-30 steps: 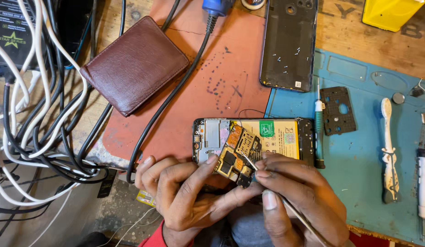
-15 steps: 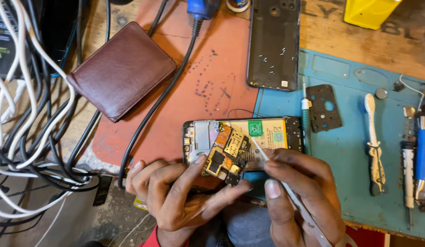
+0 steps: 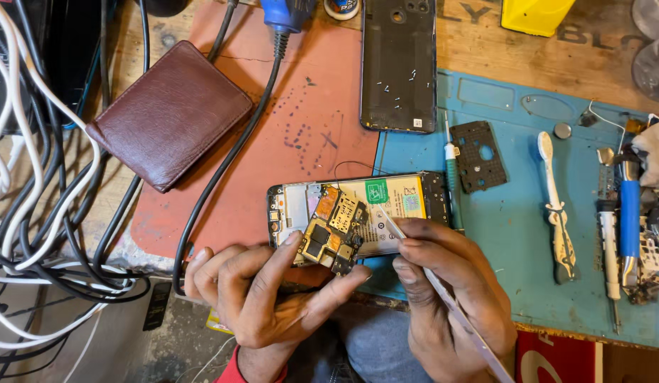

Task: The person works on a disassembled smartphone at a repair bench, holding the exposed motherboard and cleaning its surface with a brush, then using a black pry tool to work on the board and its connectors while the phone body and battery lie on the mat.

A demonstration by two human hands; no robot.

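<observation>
Opened black smartphone (image 3: 358,216) (circuit board exposed) straddles red and blue mats | left hand (image 3: 262,294) grips its near edge | right hand (image 3: 450,298) pinches thin metal tweezers (image 3: 443,294) over its battery | brown leather wallet (image 3: 170,113) well left of it

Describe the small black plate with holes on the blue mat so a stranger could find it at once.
Start at the blue mat covering the right of the bench. Just above the right hand, right of the opened phone, lies the black plate beside a green-handled screwdriver. It is flat, roughly square and pierced with cut-outs, unlike the long white tool to its right.
</observation>
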